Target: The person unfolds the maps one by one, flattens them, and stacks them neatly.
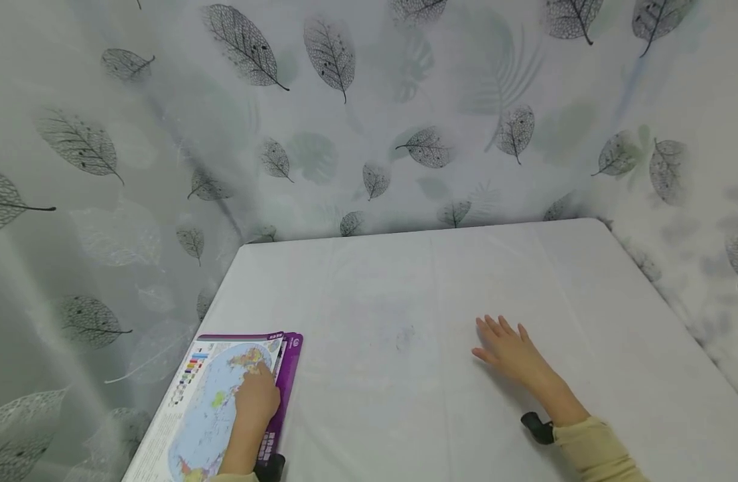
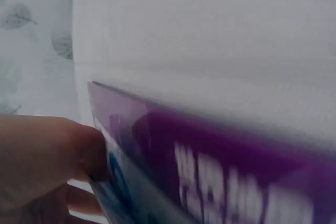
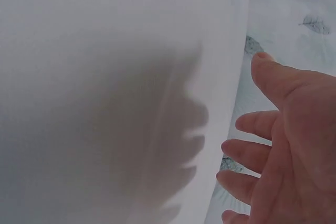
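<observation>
At the table's left side is a world map (image 1: 212,395), a white sheet with blue oceans, over a purple-bordered sheet with white lettering (image 1: 289,375). My left hand (image 1: 257,398) overlaps the map's upper right part, its fingers curled. In the left wrist view that hand (image 2: 58,161) pinches the edge of the sheets, with the purple border (image 2: 157,124) tilted beside it; part of the fingers is hidden behind the sheets. My right hand (image 1: 510,351) is over the table's right half, fingers spread and holding nothing. Its palm (image 3: 310,135) shows in the right wrist view, above its shadow.
A white-covered table (image 1: 375,301) stretches between the hands. Leaf-patterned curtains (image 1: 357,134) hang round its back and sides. A black wrist device (image 1: 538,428) is strapped by the right sleeve, and another (image 1: 271,467) is at the left wrist.
</observation>
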Motion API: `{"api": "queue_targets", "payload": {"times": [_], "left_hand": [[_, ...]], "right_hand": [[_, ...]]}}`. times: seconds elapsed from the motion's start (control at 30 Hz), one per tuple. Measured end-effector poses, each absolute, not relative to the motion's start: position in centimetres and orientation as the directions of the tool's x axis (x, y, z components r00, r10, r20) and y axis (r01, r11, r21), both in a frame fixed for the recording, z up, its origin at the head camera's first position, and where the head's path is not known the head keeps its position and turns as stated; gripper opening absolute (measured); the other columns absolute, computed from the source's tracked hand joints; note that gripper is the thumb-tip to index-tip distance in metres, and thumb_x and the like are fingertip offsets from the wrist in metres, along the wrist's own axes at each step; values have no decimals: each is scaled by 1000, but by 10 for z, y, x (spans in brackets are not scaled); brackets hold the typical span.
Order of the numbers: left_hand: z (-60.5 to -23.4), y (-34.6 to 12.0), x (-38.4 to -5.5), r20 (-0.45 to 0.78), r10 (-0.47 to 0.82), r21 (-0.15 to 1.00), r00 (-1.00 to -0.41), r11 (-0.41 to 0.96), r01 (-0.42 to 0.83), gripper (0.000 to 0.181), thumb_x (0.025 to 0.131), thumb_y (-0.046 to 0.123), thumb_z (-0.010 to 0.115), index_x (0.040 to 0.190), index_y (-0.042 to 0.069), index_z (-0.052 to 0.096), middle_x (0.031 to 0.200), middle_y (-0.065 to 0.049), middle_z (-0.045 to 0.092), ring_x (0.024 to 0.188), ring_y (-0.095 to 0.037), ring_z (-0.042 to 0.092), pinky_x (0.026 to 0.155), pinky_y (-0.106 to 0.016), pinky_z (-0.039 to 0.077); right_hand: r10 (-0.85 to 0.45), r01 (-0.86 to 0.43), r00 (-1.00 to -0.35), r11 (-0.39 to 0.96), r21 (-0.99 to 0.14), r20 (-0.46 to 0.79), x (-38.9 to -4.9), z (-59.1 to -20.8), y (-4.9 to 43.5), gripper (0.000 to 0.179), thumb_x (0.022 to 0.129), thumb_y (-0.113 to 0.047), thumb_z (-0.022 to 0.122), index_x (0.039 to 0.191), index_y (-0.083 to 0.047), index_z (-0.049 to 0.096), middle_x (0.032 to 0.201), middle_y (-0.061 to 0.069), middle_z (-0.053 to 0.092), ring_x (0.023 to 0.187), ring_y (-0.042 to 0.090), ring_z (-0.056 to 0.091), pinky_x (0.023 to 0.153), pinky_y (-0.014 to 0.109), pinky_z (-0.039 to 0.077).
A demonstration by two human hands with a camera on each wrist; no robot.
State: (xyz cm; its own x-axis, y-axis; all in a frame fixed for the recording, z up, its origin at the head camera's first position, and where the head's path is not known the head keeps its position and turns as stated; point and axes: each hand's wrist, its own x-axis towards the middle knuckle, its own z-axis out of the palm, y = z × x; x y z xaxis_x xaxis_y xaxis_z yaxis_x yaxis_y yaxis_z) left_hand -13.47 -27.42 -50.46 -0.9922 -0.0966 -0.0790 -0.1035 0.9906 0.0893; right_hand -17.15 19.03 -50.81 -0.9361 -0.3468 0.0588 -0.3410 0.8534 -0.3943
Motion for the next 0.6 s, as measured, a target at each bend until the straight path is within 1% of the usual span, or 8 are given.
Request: {"api": "queue_targets", "payload": {"times": [0.03,0.07,0.13,0.2,0.27,0.33,0.43,0.6], "left_hand": [[-504,-273,-136,-63,-83,95,-995,992,-88,59,85,7,61,125,-26,34,101,-46,49,85,-54,56,66,-56,50],[-502,-272,-137,-52,-72,114,-996,991,-77,56,87,6,58,126,-26,34,95,-42,52,78,-49,59,61,-51,52],[-496,-269,-140,-31,-29,160,-999,987,-34,53,90,6,54,128,-24,34,82,-34,57,64,-39,60,51,-43,51],[-488,-262,-144,-36,4,235,-999,972,-5,52,92,7,50,133,-20,31,67,-22,55,50,-28,54,43,-36,45],[-482,-252,-148,-39,38,304,-999,953,24,52,93,9,46,137,-15,30,54,-10,47,40,-19,44,37,-30,36],[-477,-238,-151,-49,67,365,-997,930,44,52,94,10,43,141,-10,29,50,-4,40,37,-14,36,35,-25,29],[-474,-217,-157,-44,124,423,-991,901,94,51,96,12,41,143,-4,30,48,0,37,35,-9,30,34,-20,25],[-471,-192,-166,-29,194,444,-981,881,161,50,96,12,43,142,-3,33,48,0,38,34,-8,32,33,-18,25]], "right_hand": [[-351,-346,-934,851,-395,62,-171,-509,189,61,93,-34,56,135,8,41,137,31,37,127,50,27,98,67,15],[-353,-348,-934,849,-397,63,-171,-509,188,60,93,-32,57,134,8,42,137,31,38,127,50,28,98,67,16],[-359,-354,-931,849,-393,62,-170,-509,185,59,92,-31,58,133,8,43,135,30,40,126,50,30,98,67,17],[-364,-359,-929,848,-389,64,-169,-509,182,57,92,-31,59,132,8,45,134,30,42,125,50,32,98,67,18],[-374,-368,-925,847,-383,63,-167,-509,179,56,92,-30,59,131,7,47,132,30,44,124,50,34,98,67,19],[-386,-379,-920,843,-382,62,-166,-508,177,54,91,-30,60,129,7,48,131,30,45,122,50,35,97,67,21],[-402,-394,-913,837,-380,61,-166,-508,175,53,91,-28,61,129,7,49,131,29,46,122,49,36,97,66,22],[-440,-430,-895,817,-383,67,-161,-509,158,55,90,-24,62,132,7,45,134,30,42,121,50,37,96,65,25]]}}
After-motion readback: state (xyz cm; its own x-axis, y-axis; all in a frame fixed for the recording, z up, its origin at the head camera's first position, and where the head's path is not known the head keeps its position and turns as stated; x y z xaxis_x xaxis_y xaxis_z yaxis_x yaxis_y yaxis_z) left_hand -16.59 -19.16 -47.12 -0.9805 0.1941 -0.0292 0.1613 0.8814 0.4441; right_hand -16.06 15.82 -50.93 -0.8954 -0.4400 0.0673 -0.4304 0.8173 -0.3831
